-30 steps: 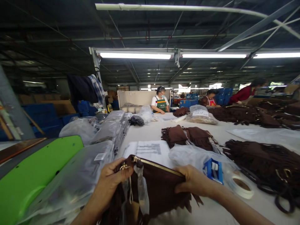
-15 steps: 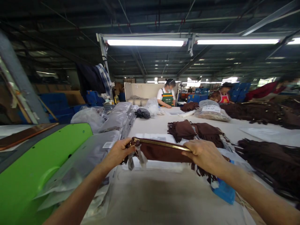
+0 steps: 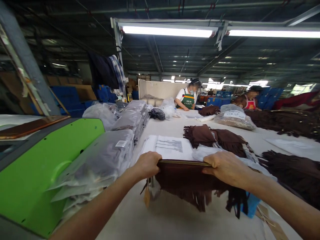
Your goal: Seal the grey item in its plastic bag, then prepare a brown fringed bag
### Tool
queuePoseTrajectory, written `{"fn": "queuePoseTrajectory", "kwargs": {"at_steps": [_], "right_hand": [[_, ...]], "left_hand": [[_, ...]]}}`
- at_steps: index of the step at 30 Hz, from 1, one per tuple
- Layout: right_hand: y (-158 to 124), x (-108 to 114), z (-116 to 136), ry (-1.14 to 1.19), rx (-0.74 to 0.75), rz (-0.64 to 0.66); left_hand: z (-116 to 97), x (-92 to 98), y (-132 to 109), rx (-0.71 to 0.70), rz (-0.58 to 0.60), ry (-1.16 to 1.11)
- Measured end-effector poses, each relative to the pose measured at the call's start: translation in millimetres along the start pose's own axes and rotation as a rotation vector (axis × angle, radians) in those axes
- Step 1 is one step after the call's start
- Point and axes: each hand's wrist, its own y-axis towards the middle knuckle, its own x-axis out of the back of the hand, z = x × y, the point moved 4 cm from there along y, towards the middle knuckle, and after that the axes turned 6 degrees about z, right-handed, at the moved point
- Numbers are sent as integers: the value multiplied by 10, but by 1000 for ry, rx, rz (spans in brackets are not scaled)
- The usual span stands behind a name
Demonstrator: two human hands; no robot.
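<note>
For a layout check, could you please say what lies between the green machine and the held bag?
In the head view, plastic packages lie nearest the green machine, then white table and the left hand, gripping the held bag.

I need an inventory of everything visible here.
Fringed bag: one, brown, between the hands
Hangtag: one, tan, under bag
Other fringed items: several, brown, right
Printed sheeting: count unclear, white, beyond bag
Wrapped packages: many, greyish, left
Panel: one, green, far left
Table: one, whitish, centre
Object: one, blue, by right forearm
Labelled bag: one, clear, rear right
Clothes: several, navy/plaid, rear left
Crates: several, blue, background
Lamps: two, white, overhead
Co-workers: at least two, green/red aprons, background
Left hand: one, bag's left end
Right hand: one, bag's right end
</note>
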Motion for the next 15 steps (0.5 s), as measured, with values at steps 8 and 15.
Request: {"fn": "queuePoseTrajectory", "kwargs": {"at_steps": [8, 15], "right_hand": [[150, 45, -34, -32, 3, -56], [211, 215, -19, -37, 25, -240]], "left_hand": [[85, 175, 115, -29, -48, 286], [6, 572, 10, -24, -286, 539]]}}
